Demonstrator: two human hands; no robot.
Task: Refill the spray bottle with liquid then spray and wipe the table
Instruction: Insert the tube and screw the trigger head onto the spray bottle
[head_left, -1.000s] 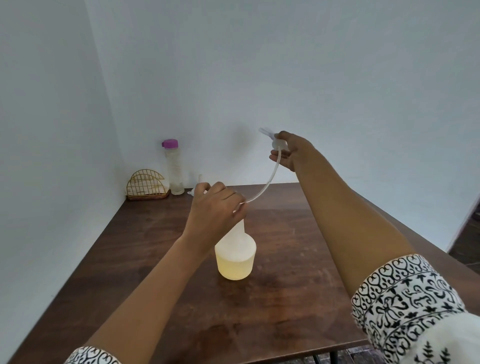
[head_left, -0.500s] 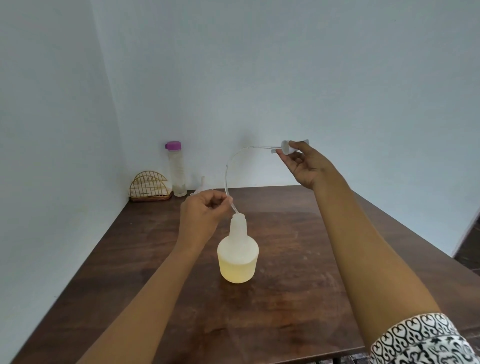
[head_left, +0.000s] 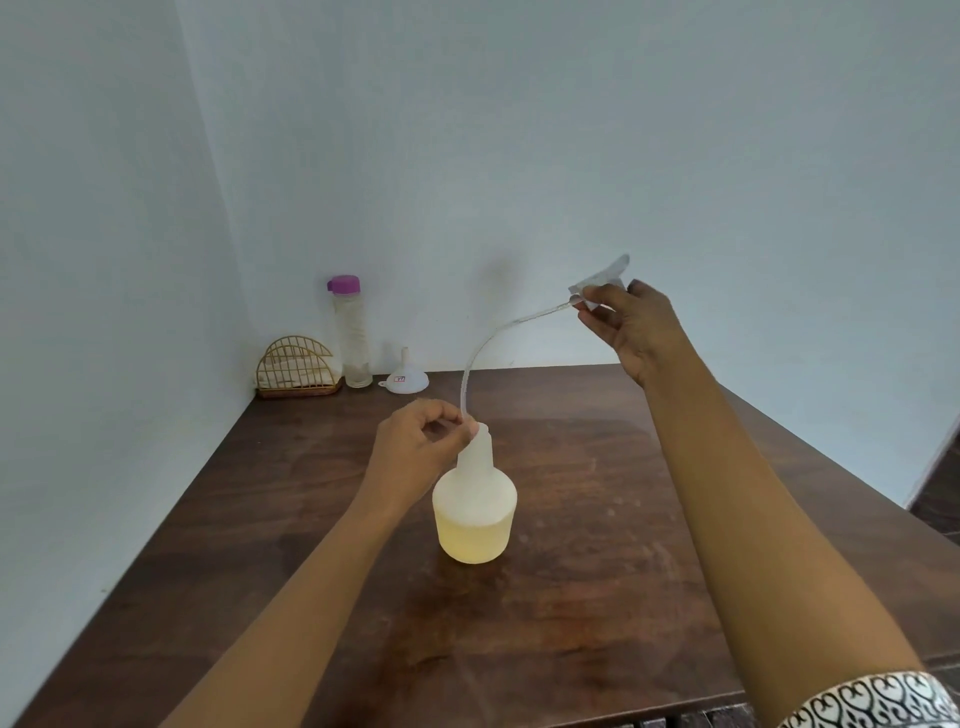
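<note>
Head view: the only writing is a small red mark on the white funnel (head_left: 404, 378) at the back of the table (head_left: 597, 597), too small to read. Left of it stand a tall bottle (head_left: 352, 338) with a purple cap and a gold wire rack (head_left: 296, 369). At centre stands the spray bottle (head_left: 474, 512), uncapped, with yellowish liquid in its lower part. The left hand (head_left: 415, 452) pinches the thin tube (head_left: 480, 353) at the bottle's mouth. The right hand (head_left: 636, 327), centre right, grips the spray head (head_left: 602, 278). 1 patterned sleeve (head_left: 878, 699) is cut off at lower right.
</note>
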